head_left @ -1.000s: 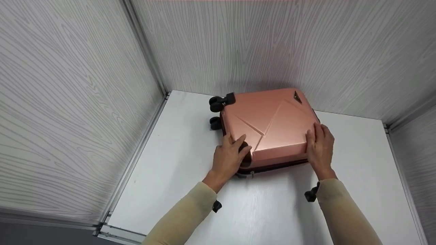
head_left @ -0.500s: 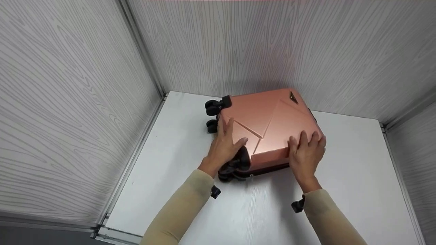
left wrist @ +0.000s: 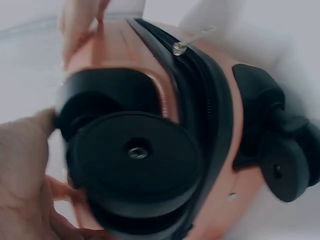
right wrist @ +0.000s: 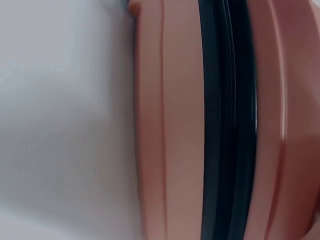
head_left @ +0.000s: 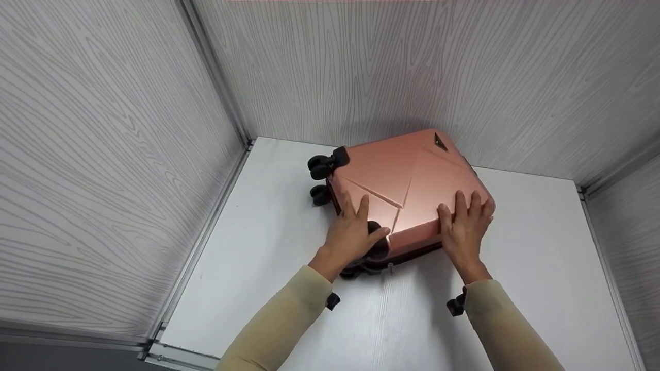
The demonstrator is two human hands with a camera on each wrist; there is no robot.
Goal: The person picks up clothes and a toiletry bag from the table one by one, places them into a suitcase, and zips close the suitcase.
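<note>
A rose-pink hard-shell suitcase (head_left: 381, 175) lies flat on the white surface, its black caster wheels (head_left: 320, 165) pointing left. Over its near left corner lies my left hand (head_left: 350, 237), fingers spread on the shell and thumb beside a caster that it partly covers. The left wrist view shows that caster (left wrist: 137, 155) large, beside the hand. At the near right corner my right hand (head_left: 464, 232) rests with fingers extended over the top edge, palm toward the side. A black zipper band (right wrist: 227, 120) runs along the side in the right wrist view. The suitcase's underside is hidden.
Wood-grain panels stand behind the suitcase (head_left: 392, 67), at the left (head_left: 103, 154) and at the right. Metal rails (head_left: 206, 232) edge the white surface (head_left: 258, 257). The suitcase's far corner is close to the back panel.
The suitcase has turned slightly counterclockwise and shifted a little left. My right hand moved left along the near edge. My left hand moved up off the caster, then back over it.
</note>
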